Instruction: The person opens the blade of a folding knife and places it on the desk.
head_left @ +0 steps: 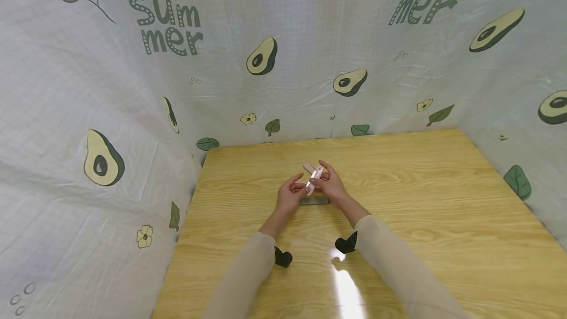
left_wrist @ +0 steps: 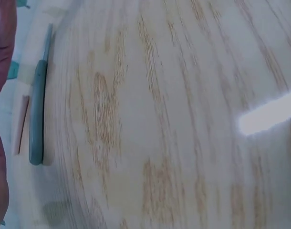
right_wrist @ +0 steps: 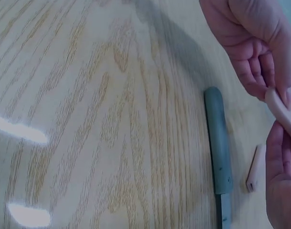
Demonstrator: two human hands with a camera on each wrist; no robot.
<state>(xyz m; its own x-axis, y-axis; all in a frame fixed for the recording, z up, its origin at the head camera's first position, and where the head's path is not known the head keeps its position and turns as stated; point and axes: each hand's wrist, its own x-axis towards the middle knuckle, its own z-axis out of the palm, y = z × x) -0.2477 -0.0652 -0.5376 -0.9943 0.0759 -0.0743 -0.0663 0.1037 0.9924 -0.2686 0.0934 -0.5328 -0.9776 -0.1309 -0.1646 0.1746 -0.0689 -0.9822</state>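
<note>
"Where's the pale pink piece (head_left: 315,179)?"
"Held above the wooden table (head_left: 421,210). My left hand (head_left: 289,196) pinches its near end; my right hand (head_left: 334,189) pinches it farther up."
"Obstacles?"
"A green-handled tool (right_wrist: 216,143) lies just on my side, a second pink piece (right_wrist: 256,169) just past it."
"Edges?"
"Patterned curtain (head_left: 305,102) along the far edge; left edge nearer, widest wood rightward."

The white cloth (head_left: 305,18) beyond the tabletop's (head_left: 443,186) far edge bears one word twice: a green "summer" (head_left: 166,23), broken into "sum" over "mer", above the far left corner, and another "summer" (head_left: 423,4), broken likewise, above the far right corner. Nothing else is readable.
</note>
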